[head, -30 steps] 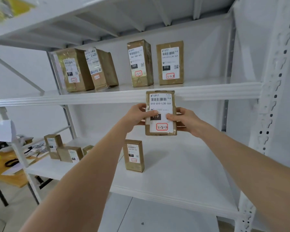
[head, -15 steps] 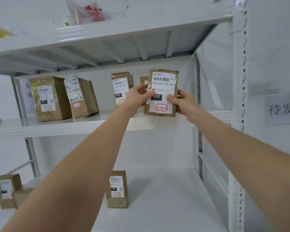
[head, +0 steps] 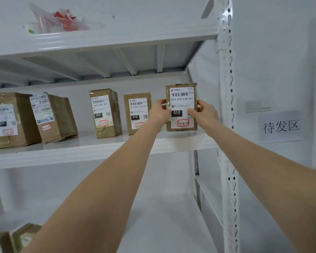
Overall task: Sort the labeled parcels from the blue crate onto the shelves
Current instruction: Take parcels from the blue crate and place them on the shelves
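I hold a brown parcel (head: 181, 95) with a white label reading 010-010-L30-551 and a red-boxed 3-2-10. It stands upright at the right end of the middle shelf (head: 91, 147), its bottom edge at the shelf surface. My left hand (head: 160, 111) grips its left edge and my right hand (head: 204, 111) grips its right edge, thumbs on the label. Just left of it stands another 010 parcel (head: 136, 106), then a 060 parcel (head: 105, 112). The blue crate is out of view.
Two larger brown parcels (head: 13, 119) (head: 53, 115) stand at the left of the same shelf. The white upright post (head: 229, 125) rises right of the held parcel. A plastic bag (head: 58, 21) lies on the top shelf. Another parcel (head: 9, 238) sits on the lower shelf, bottom left.
Both hands have carried the parcel up from below the middle shelf and to the right, to the shelf's right end beside the other 010 parcel. My view has turned upward.
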Tool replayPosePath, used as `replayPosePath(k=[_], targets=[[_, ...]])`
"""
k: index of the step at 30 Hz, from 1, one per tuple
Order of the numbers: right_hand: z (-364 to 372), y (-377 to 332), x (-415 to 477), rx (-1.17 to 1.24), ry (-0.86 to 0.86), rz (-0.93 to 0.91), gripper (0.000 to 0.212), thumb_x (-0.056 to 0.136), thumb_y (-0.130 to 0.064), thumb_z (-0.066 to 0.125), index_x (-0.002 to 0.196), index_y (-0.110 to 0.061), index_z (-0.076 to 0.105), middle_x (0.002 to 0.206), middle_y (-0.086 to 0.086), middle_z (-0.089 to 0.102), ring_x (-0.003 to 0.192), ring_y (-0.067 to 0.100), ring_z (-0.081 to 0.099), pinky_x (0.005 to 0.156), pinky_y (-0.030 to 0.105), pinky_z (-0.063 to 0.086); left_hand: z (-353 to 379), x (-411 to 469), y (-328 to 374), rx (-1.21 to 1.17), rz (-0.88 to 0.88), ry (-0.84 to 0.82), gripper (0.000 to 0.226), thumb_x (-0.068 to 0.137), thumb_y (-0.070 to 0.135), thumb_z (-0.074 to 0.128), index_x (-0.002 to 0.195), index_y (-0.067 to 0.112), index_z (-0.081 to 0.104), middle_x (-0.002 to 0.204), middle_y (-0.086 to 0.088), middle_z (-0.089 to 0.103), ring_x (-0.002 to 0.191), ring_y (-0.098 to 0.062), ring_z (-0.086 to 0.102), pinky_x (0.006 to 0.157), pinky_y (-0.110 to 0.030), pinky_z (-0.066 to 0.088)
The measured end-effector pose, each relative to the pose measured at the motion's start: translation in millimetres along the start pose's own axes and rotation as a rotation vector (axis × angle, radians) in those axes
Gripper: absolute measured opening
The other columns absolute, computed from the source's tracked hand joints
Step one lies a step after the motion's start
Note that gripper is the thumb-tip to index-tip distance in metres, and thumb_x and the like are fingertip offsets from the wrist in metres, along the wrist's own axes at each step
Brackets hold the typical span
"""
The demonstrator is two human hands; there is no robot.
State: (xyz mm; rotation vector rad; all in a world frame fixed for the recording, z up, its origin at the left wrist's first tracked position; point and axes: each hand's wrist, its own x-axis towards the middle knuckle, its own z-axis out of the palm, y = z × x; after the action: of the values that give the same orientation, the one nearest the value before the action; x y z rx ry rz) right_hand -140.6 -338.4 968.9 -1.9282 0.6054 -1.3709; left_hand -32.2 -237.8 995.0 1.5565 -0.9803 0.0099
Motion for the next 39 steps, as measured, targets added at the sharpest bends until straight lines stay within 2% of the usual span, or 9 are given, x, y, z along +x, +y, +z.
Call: replayPosePath(k=[8, 14, 18, 21, 23, 26, 31, 36, 39], targets=[[-14, 29, 5, -0.097, -0.024, 0.02, 0.03, 0.088, -0.026, 0.061, 0.118, -0.024, 0.06, 0.108, 0.002, 0.069, 0.096, 0.024, 0.064, 0.087, 0.043, 0.052, 31, -2, -9, -0.001, -0.074, -0.028, 0.041, 0.094, 0.004, 0.05, 0.134, 0.013, 0.045, 0.122, -0.013, 0.061, 0.111, -0.029, 0.06, 0.088, -0.049, 0.054], [-13, 36, 1, -0.143, -0.059, 0.009, 0.054, 0.086, -0.023, 0.066, 0.134, -0.027, 0.044, 0.118, -0.001, 0.064, 0.105, 0.023, 0.061, 0.089, 0.04, 0.05, 32, -4, -6, 0.024, -0.087, -0.063, 0.046, 0.095, 0.006, 0.052, 0.138, 0.013, 0.039, 0.122, -0.012, 0.061, 0.109, -0.028, 0.061, 0.086, -0.044, 0.055], [-11, 35, 2, -0.159, -0.071, 0.023, 0.073, 0.085, -0.021, 0.069, 0.145, -0.029, 0.028, 0.121, 0.002, 0.06, 0.098, 0.02, 0.057, 0.077, 0.032, 0.045, 27, 1, 3, 0.185, 0.063, -0.047, 0.079, 0.086, 0.008, 0.065, 0.149, 0.016, 0.019, 0.135, -0.01, 0.05, 0.118, -0.025, 0.054, 0.09, -0.035, 0.05], [-11, 34, 4, -0.175, -0.076, 0.03, 0.077, 0.084, -0.022, 0.068, 0.147, -0.031, 0.025, 0.123, 0.004, 0.058, 0.105, 0.023, 0.058, 0.084, 0.036, 0.048, 23, 9, 18, 0.406, 0.272, 0.008, 0.097, 0.08, 0.01, 0.072, 0.152, 0.021, 0.007, 0.149, -0.009, 0.03, 0.125, -0.024, 0.045, 0.088, -0.03, 0.046], [-12, 34, 3, -0.203, -0.067, 0.022, 0.076, 0.084, -0.024, 0.068, 0.147, -0.031, 0.026, 0.123, 0.004, 0.058, 0.109, 0.024, 0.058, 0.091, 0.04, 0.049, 23, 13, 26, 0.68, 0.437, 0.036, 0.098, 0.078, 0.015, 0.074, 0.152, 0.023, 0.01, 0.154, -0.005, 0.022, 0.13, -0.024, 0.041, 0.093, -0.032, 0.045], [-14, 34, 1, -0.259, -0.054, 0.004, 0.068, 0.086, -0.025, 0.067, 0.143, -0.031, 0.031, 0.125, 0.003, 0.056, 0.108, 0.024, 0.058, 0.087, 0.037, 0.049, 26, 16, 32, 0.996, 0.554, -0.013, 0.086, 0.08, 0.021, 0.073, 0.149, 0.02, 0.023, 0.149, -0.002, 0.032, 0.13, -0.023, 0.039, 0.101, -0.036, 0.04], [-8, 27, -9, -0.555, 0.074, -0.115, 0.072, 0.088, -0.02, 0.063, 0.146, -0.031, 0.022, 0.135, 0.002, 0.041, 0.082, 0.025, 0.053, 0.063, 0.033, 0.037, 30, 13, 30, 1.068, 0.599, 0.007, 0.08, 0.078, 0.02, 0.075, 0.145, 0.017, 0.029, 0.141, -0.003, 0.04, 0.126, -0.023, 0.039, 0.1, -0.034, 0.039], [-1, 26, -14, -0.71, 0.052, -0.184, 0.071, 0.089, -0.02, 0.061, 0.147, -0.027, 0.02, 0.137, 0.007, 0.037, 0.081, 0.031, 0.057, 0.064, 0.035, 0.038, 31, 11, 27, 1.118, 0.643, 0.013, 0.084, 0.076, 0.017, 0.077, 0.144, 0.014, 0.027, 0.142, -0.004, 0.037, 0.128, -0.024, 0.036, 0.1, -0.033, 0.039], [1, 25, -12, -0.722, 0.057, -0.176, 0.069, 0.088, -0.021, 0.064, 0.144, -0.025, 0.025, 0.13, 0.009, 0.039, 0.069, 0.027, 0.047, 0.062, 0.035, 0.036, 30, 13, 23, 1.11, 0.654, 0.017, 0.083, 0.077, 0.016, 0.076, 0.144, 0.014, 0.027, 0.141, -0.004, 0.037, 0.128, -0.024, 0.036, 0.101, -0.033, 0.039]])
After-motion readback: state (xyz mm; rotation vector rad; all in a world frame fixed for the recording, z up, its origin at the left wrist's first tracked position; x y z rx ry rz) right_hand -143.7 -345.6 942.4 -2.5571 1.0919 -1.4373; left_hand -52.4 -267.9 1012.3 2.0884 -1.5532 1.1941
